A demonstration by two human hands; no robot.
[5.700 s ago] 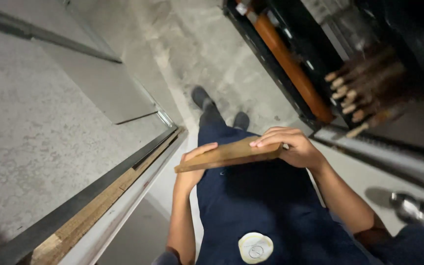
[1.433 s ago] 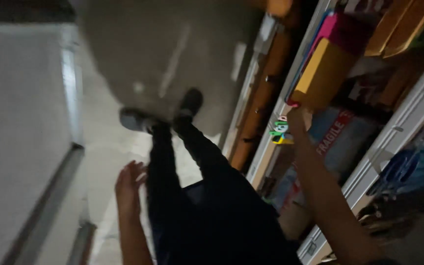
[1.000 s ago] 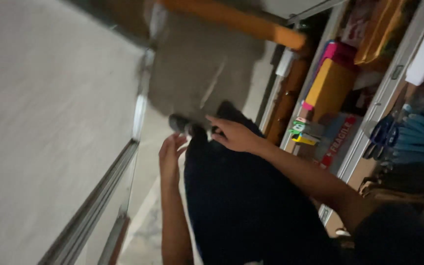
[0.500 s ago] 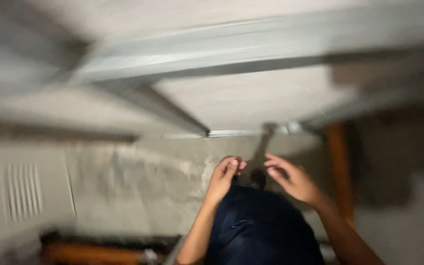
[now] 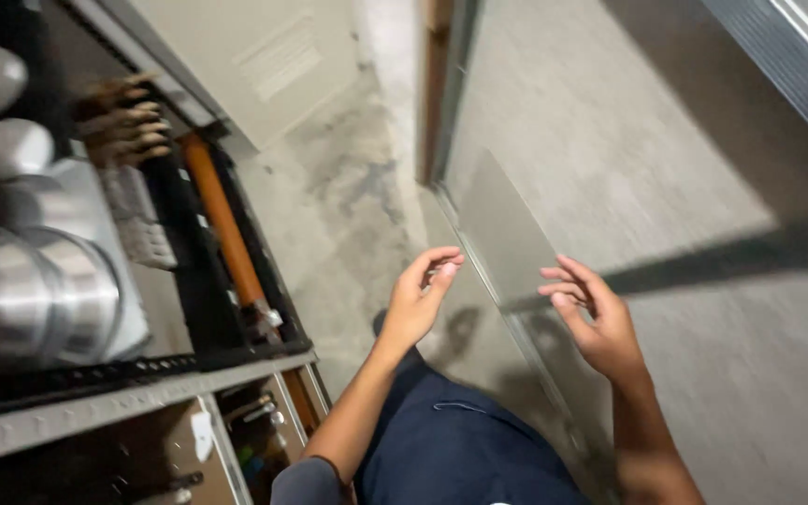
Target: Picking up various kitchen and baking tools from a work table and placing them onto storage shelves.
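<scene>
My left hand [image 5: 420,301] is raised in front of me, fingers loosely curled and apart, holding nothing. My right hand [image 5: 592,318] hovers beside it, fingers spread, also empty. Both hang over a grey concrete floor [image 5: 348,206] and above my dark blue trousers [image 5: 451,449]. A shoe tip [image 5: 381,323] shows just under the left hand. To the right stands a large grey slab-like surface [image 5: 666,187] with a metal edge strip [image 5: 479,271].
On the left is a metal shelf rack [image 5: 133,393] with shiny steel pots [image 5: 30,290], a long orange bar [image 5: 222,229] and a bundle of wooden handles [image 5: 119,117]. A lower shelf holds small tools [image 5: 254,416]. A vented beige panel [image 5: 264,56] leans at the back.
The wooden board I held earlier is gone from my hands. My view has swung round: the rack is now on the left, the grey slab on the right. Both hands stay raised and empty.
</scene>
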